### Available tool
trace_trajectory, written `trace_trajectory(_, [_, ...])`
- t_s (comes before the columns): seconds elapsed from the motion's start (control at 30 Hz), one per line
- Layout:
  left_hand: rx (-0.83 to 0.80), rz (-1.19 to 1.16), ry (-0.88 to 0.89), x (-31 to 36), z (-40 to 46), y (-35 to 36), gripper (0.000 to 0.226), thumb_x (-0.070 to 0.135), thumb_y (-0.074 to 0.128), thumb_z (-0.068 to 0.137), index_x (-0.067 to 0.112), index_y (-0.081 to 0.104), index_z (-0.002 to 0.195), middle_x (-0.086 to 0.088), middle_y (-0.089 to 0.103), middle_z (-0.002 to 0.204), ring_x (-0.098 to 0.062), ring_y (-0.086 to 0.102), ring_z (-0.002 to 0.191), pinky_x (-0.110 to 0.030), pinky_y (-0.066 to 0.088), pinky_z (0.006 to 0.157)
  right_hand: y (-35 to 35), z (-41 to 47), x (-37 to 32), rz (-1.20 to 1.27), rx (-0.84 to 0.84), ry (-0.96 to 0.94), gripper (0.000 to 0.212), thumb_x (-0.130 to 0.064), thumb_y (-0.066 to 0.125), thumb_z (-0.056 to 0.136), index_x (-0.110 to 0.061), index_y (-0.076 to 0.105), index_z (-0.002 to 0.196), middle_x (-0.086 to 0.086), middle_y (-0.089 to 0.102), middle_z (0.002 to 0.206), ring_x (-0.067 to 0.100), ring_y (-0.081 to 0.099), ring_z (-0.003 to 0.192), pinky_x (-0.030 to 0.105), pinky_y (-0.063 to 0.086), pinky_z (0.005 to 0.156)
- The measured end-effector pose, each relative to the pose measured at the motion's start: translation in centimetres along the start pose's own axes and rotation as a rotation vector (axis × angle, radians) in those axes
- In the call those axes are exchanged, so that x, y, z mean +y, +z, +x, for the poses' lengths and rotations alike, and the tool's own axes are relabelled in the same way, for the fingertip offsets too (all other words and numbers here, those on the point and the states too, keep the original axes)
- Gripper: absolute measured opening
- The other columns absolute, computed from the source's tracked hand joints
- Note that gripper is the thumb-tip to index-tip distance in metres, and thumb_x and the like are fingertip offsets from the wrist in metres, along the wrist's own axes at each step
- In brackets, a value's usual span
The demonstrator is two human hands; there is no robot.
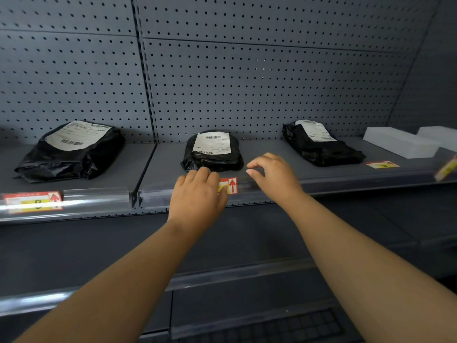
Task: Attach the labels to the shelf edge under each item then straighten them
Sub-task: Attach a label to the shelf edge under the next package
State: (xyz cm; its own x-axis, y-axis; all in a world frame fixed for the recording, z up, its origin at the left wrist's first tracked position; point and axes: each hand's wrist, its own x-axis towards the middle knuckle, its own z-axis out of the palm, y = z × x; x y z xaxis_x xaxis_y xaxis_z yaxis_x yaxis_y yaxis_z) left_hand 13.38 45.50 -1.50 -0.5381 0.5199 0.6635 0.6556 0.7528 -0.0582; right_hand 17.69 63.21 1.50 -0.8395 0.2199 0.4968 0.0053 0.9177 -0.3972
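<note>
Three black wrapped parcels lie on the grey shelf: a left one (71,152), a middle one (214,151) and a right one (320,144). A red and yellow label (33,201) sits in the clear edge strip (99,198) under the left parcel. Under the middle parcel a second label (230,185) sits in the strip, mostly covered by my left hand (197,194), which rests over it with fingers on the shelf edge. My right hand (272,177) hovers at the strip just right of that label, fingers loosely curled, holding nothing visible. A third label (382,165) lies flat on the shelf.
White foam blocks (400,142) sit at the shelf's far right. Another red and yellow label (447,169) shows blurred at the right edge. Perforated back panels rise behind the parcels. A lower shelf with its own clear strip (235,273) runs below my arms.
</note>
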Motion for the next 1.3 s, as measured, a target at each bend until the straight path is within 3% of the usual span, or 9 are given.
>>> trace_trajectory(0.13, [0.024, -0.004, 0.011, 2.7, 1.7, 0.3, 0.037, 0.035, 0.037, 0.083, 0.009, 0.062, 0.075, -0.008, 0.059, 0.073, -0.030, 0.057, 0.066, -0.036, 0.045, 0.061, -1.6, -0.2, 2.6, -0.010, 0.011, 0.003, 0.020, -0.023, 0.056, 0.090, -0.014, 0.065, 0.105, 0.005, 0.061, 0.113, 0.022, 0.051, 0.112, 0.034, 0.043, 0.094])
trace_trajectory(0.4, [0.026, -0.008, 0.002, 12.2, 6.1, 2.7, 0.044, 0.039, 0.034, 0.082, 0.008, 0.066, 0.081, -0.010, 0.063, 0.078, -0.032, 0.060, 0.070, -0.038, 0.048, 0.063, -7.7, 0.1, 11.4, -0.029, 0.034, 0.000, 0.021, -0.024, 0.055, 0.090, -0.015, 0.065, 0.107, 0.004, 0.061, 0.113, 0.020, 0.050, 0.112, 0.032, 0.042, 0.093])
trace_trajectory(0.63, [-0.001, 0.003, -0.036, 22.0, 9.8, 4.5, 0.022, 0.027, 0.064, 0.081, 0.005, 0.066, 0.085, -0.012, 0.063, 0.081, -0.034, 0.060, 0.073, -0.040, 0.048, 0.065, -14.2, 0.8, 21.9, -0.040, 0.016, 0.037, 0.022, -0.022, 0.056, 0.090, -0.013, 0.065, 0.108, 0.006, 0.061, 0.114, 0.023, 0.049, 0.115, 0.033, 0.042, 0.094])
trace_trajectory(0.8, [0.012, 0.037, -0.067, 27.2, 11.6, 5.6, 0.022, 0.026, 0.066, 0.080, 0.005, 0.065, 0.085, -0.013, 0.062, 0.079, -0.034, 0.060, 0.071, -0.040, 0.048, 0.064, -17.6, 1.4, 28.8, -0.042, -0.067, 0.087, 0.023, -0.020, 0.057, 0.090, -0.010, 0.063, 0.111, 0.008, 0.057, 0.118, 0.018, 0.052, 0.106, 0.007, 0.036, 0.081])
trace_trajectory(0.93, [0.011, 0.071, -0.087, 30.2, 12.3, 6.3, 0.022, 0.026, 0.065, 0.079, 0.004, 0.065, 0.084, -0.013, 0.061, 0.076, -0.034, 0.059, 0.069, -0.040, 0.047, 0.062, -19.2, 2.3, 33.3, -0.096, -0.135, 0.132, 0.026, -0.026, 0.058, 0.090, -0.014, 0.061, 0.113, 0.006, 0.058, 0.125, 0.023, 0.052, 0.116, 0.035, 0.043, 0.097])
trace_trajectory(1.3, [-0.011, 0.131, -0.147, 32.4, 12.8, 7.0, 0.023, 0.026, 0.067, 0.078, 0.004, 0.066, 0.086, -0.013, 0.063, 0.079, -0.035, 0.060, 0.072, -0.042, 0.049, 0.065, -20.2, 4.1, 37.2, -0.130, -0.501, 0.121, 0.049, -0.028, 0.066, 0.085, -0.014, 0.051, 0.128, 0.006, 0.053, 0.135, 0.023, 0.051, 0.122, 0.034, 0.039, 0.104])
